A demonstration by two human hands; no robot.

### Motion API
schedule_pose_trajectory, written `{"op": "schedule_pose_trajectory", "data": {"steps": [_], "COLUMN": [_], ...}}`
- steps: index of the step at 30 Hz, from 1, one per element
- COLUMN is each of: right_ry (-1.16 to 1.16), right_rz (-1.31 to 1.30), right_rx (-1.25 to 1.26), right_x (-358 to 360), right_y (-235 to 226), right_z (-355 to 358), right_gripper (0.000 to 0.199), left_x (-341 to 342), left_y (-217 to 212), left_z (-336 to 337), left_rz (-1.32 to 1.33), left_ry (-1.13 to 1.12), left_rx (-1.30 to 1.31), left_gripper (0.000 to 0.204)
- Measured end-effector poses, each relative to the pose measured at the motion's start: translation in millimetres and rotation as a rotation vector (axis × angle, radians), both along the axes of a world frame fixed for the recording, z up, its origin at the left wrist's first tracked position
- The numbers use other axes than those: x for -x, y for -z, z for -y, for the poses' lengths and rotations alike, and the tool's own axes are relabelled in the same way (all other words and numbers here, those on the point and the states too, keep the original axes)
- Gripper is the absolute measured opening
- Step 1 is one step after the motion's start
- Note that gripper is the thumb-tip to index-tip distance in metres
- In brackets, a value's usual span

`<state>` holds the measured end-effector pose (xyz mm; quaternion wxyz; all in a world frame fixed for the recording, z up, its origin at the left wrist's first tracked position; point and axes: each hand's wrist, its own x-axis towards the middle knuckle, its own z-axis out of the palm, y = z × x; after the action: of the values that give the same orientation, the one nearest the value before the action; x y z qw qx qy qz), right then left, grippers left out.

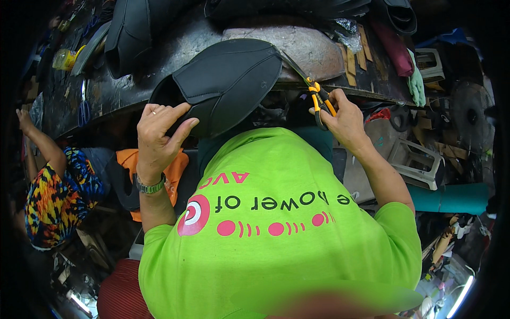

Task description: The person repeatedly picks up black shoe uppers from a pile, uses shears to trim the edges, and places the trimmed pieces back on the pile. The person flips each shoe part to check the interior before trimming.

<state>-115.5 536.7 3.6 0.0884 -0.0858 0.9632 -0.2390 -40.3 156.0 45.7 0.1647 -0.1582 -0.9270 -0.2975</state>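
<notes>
My left hand (158, 132) grips the near left corner of a black leather seat-cover piece (228, 80) that hangs over the edge of the dark workbench (106, 90). My right hand (345, 119) holds scissors with orange and black handles (319, 98). Their blades point up and left and meet the right edge of the black piece. A metal watch is on my left wrist. My green shirt fills the lower middle of the view.
More black covers (133, 32) lie on the bench at the back, with a worn grey block (303, 45) behind the piece. A person in a colourful patterned shirt (58, 191) sits at left. A white plastic stool (419, 159) and a teal roll (451, 198) are at right.
</notes>
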Motion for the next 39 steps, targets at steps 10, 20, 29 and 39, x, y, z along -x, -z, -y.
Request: {"op": "schedule_pose_trajectory", "data": {"steps": [10, 20, 29, 39], "right_ry": [0.026, -0.004, -0.041, -0.225], "right_rz": [0.109, -0.143, -0.366, -0.412], "right_rx": [0.401, 0.154, -0.165, -0.168], "right_x": [8, 23, 32, 43], "right_y": [-2, -11, -21, -2], "right_z": [-5, -4, -13, 13], "right_gripper": [0.027, 0.029, 0.037, 0.035], "left_x": [-7, 2, -13, -10], "left_y": [-8, 80, 117, 117], "left_z": [8, 40, 24, 23], "left_rz": [0.124, 1.007, 1.095, 1.11], "left_ry": [-0.098, -0.026, 0.037, 0.042], "left_rx": [-0.333, -2.257, -2.42, -2.559], "left_gripper": [0.026, 0.023, 0.049, 0.047]}}
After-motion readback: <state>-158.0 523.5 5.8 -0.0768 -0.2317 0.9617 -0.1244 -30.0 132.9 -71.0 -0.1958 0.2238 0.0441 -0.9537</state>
